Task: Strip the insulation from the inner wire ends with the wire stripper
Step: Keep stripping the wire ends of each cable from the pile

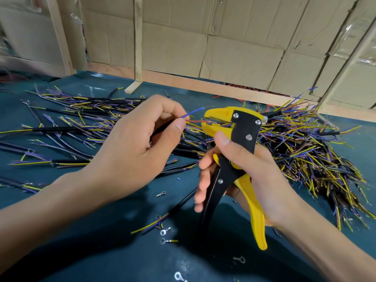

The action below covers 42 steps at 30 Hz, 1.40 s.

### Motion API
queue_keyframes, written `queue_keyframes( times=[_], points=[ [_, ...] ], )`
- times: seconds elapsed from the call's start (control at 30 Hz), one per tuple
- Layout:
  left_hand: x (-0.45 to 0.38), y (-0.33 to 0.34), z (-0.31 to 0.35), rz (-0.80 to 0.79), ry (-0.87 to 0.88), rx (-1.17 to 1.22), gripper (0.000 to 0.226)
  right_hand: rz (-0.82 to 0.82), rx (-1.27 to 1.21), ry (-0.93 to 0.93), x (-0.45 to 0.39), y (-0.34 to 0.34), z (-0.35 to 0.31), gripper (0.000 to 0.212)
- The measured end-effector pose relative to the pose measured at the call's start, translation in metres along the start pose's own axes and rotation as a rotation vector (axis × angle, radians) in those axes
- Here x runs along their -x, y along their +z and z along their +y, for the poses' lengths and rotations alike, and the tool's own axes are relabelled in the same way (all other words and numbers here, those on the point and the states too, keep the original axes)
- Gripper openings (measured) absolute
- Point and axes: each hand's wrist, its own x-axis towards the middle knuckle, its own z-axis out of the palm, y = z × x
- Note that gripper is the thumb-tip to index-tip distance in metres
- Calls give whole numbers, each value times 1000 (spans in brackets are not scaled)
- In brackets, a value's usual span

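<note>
Frame centre: our left hand (138, 137) pinches thin, floppy inner wires; brown wire (198, 120) fed into wire stripper (234, 127) mouth. Our right hand (244, 171) wraps handles. We judge wires light; hold close behind tips.

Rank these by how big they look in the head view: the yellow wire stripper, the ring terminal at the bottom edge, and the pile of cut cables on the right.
1. Pile of cut cables, the widest spread.
2. Wire stripper, nearer the camera, so its lead over smaller things is flattered.
3. Ring terminal, by far the smallest.
</note>
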Motion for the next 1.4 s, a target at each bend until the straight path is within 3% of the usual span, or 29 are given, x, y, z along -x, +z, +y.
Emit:
queue_keyframes(
  times=[0.27,0.67,0.83,1.0,1.13,1.4],
  points=[
    [1,1,-3,4,12,-6,10,-72,-9,6,0,-3,2,44],
    [2,3,2,-18,26,-10,9,-26,11,-6,-3,-3,3,29],
    [3,3,4,20,72,9,9,55,-38,-8,0,4,7,36],
    [2,1,-3,86,158,-118,7,-75,-169,-18,0,3,5,36],
    [-3,-9,-7,182,298,-328,18,-101,-160,-54,-1,0,3,29],
    [0,-4,-2,166,334,-336,19,-130,-126,-44,-1,1,5,13]
  ],
)
